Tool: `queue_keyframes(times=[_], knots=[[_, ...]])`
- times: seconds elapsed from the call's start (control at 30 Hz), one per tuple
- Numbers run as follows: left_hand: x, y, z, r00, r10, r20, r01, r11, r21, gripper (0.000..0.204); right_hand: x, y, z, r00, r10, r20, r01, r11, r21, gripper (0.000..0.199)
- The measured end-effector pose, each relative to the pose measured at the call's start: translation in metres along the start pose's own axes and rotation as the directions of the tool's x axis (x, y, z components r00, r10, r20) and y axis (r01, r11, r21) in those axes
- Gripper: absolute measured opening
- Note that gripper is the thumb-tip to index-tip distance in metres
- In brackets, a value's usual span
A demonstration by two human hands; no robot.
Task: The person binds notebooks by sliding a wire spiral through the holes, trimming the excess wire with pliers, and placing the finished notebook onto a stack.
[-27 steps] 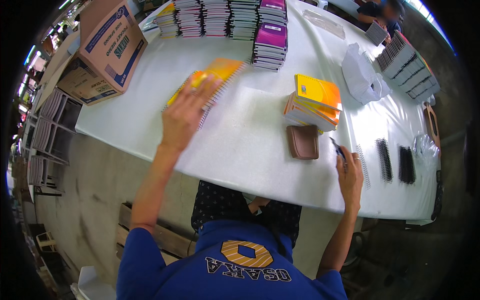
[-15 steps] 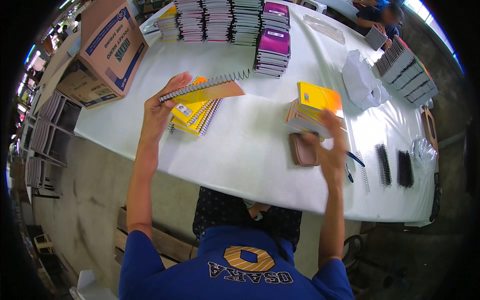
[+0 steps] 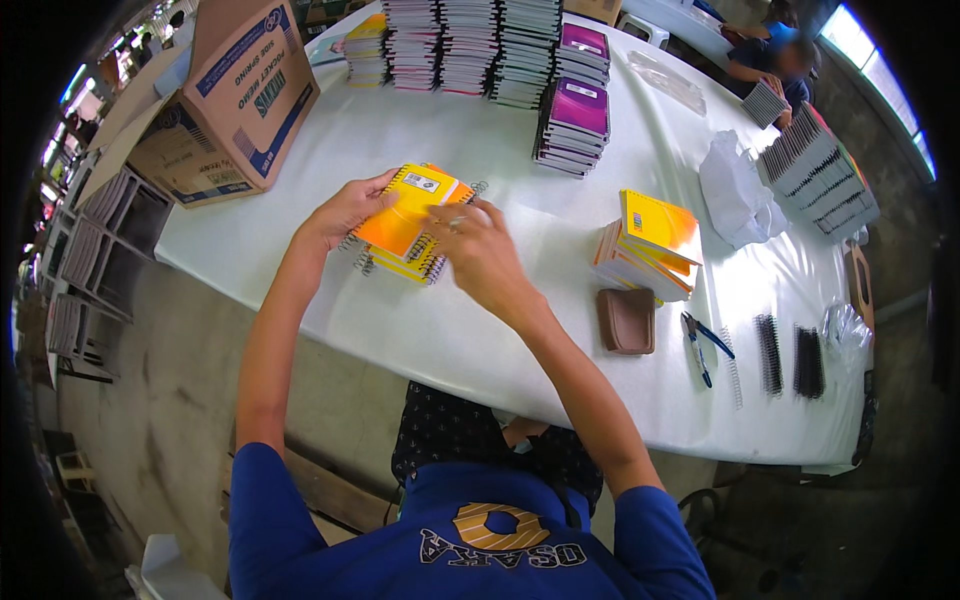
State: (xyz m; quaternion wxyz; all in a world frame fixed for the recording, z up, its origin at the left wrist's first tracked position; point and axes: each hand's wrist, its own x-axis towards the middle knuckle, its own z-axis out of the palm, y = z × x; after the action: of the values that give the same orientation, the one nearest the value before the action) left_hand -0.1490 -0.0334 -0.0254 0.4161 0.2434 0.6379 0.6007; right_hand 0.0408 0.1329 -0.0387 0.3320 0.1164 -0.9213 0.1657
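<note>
A yellow-orange spiral notebook (image 3: 408, 222) is tilted in my left hand (image 3: 348, 212), whose thumb lies on the cover and whose other fingers are behind it. Bent fingers of my right hand (image 3: 475, 245) press at the notebook's right edge. Slight blur and the hand itself hide the exact grip there. A wire coil end (image 3: 479, 188) sticks out past the notebook's upper right corner. Just beneath, more yellow spiral notebooks (image 3: 415, 270) lie piled on the white-covered table (image 3: 500, 345).
Right of my hands stand a stack of yellow notebooks (image 3: 660, 228), a brown case (image 3: 627, 322), blue-handled pliers (image 3: 703, 348) and dark coils (image 3: 808, 362). Tall notebook stacks (image 3: 470, 50), purple notebooks (image 3: 575, 115) and a cardboard box (image 3: 235, 110) line the far side. A person (image 3: 765, 65) sits beyond.
My right hand has come left from beside the brown case to the notebook. The notebook has turned from edge-on to cover up, lower over the pile. The view has shifted slightly.
</note>
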Motion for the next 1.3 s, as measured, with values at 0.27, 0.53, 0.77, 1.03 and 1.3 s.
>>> queue_keyframes(times=[0.27, 0.53, 0.77, 1.03, 1.3], knots=[[-0.014, -0.025, 0.008, 0.993, 0.106, -0.044, -0.097, 0.979, 0.178, 0.063, 0.001, 0.018, 0.012, 0.814, 0.552, 0.182, -0.576, 0.726, 0.376, 0.025], [-0.037, -0.011, 0.047, 0.844, 0.436, -0.311, -0.058, 0.652, 0.756, 0.056, 0.020, 0.021, 0.012, 0.877, 0.471, -0.095, -0.462, 0.880, 0.108, 0.023], [-0.050, -0.052, 0.099, 0.558, 0.826, -0.083, -0.005, 0.103, 0.995, 0.052, 0.078, 0.039, 0.013, 0.773, 0.445, 0.451, -0.416, 0.894, -0.169, 0.034], [-0.065, -0.039, 0.093, 0.608, 0.793, -0.031, -0.042, 0.071, 0.997, 0.050, 0.010, 0.085, -0.076, 0.910, 0.342, -0.234, -0.384, 0.908, -0.169, 0.033], [-0.057, -0.007, 0.160, 0.556, 0.818, -0.147, -0.365, 0.400, 0.841, 0.056, -0.128, 0.207, -0.228, 0.201, 0.979, -0.036, -0.969, 0.194, -0.153, 0.039]])
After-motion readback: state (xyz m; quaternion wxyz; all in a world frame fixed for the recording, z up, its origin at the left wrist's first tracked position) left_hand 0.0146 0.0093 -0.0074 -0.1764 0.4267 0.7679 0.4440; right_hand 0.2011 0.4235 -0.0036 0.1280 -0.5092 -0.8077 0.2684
